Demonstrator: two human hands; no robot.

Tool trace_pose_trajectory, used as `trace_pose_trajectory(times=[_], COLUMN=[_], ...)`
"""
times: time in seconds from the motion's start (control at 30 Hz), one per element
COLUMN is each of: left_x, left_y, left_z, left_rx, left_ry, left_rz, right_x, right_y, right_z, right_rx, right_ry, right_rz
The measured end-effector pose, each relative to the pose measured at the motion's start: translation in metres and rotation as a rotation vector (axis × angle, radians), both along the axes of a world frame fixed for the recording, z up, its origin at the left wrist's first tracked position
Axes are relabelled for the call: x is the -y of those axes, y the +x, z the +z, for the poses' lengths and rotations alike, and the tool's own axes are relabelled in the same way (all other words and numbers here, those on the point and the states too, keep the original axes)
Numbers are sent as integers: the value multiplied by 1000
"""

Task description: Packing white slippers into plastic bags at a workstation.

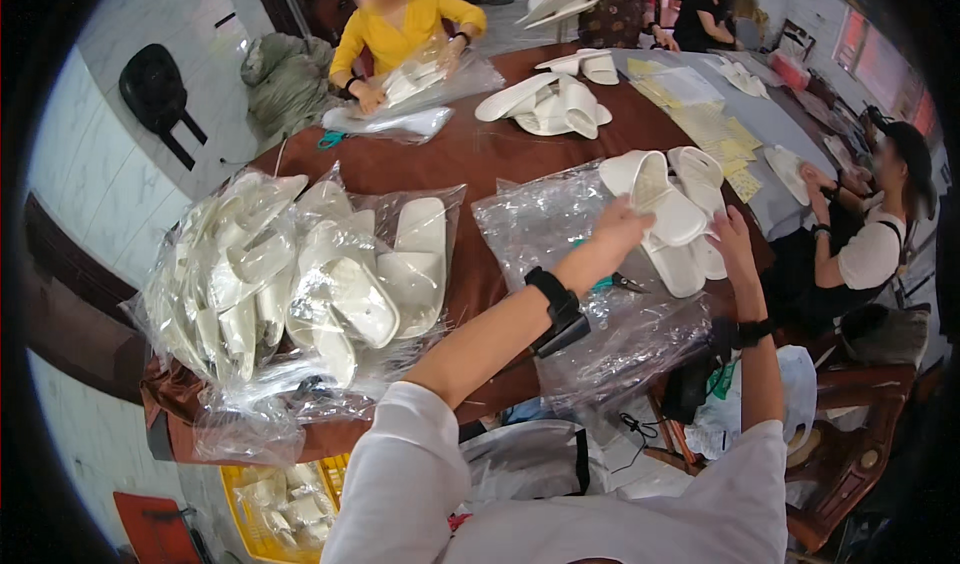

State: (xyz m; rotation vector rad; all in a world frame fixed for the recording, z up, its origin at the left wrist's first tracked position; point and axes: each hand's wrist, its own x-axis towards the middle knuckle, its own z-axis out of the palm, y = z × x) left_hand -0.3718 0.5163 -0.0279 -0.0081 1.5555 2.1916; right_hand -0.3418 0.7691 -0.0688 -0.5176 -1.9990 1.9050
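Observation:
Several white slippers (672, 267) lie bunched together on the right side of the brown-covered table. My left hand (622, 229) is closed on the near edge of one white slipper (678, 220). At the right side of the bunch, my right hand (735, 242) has its fingers bent against another white slipper (697, 169); part of its grip is hidden. Beneath the slippers and toward me are clear plastic bags (535, 219) lying flat. Scissors with teal handles (606, 282) rest on the bags beside my left wrist.
Bagged white slippers (235, 274) are heaped on the table's left. Loose slippers (560, 109) lie farther back. Across the table, a person in yellow (405, 29) handles a bagged slipper; another person (865, 204) sits at the right. A yellow crate (245, 524) stands below the table edge.

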Motion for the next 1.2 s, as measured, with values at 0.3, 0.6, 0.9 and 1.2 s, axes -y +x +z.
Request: trace_pose_trajectory(times=[0.3,0.6,0.9,1.2], left_x=[99,252,371,413], left_y=[159,240,266,264], left_z=[56,61,3,-83], left_rx=[-394,-366,-443,-339], left_ry=[-43,-243,-813,-777], left_rz=[-788,-436,577,651], right_x=[61,228,369,432], right_y=[72,136,109,73], right_z=[-11,33,28,-6], right_rx=[-217,-244,-283,67], right_ry=[763,552,478,91], right_rz=[-72,562,827,907])
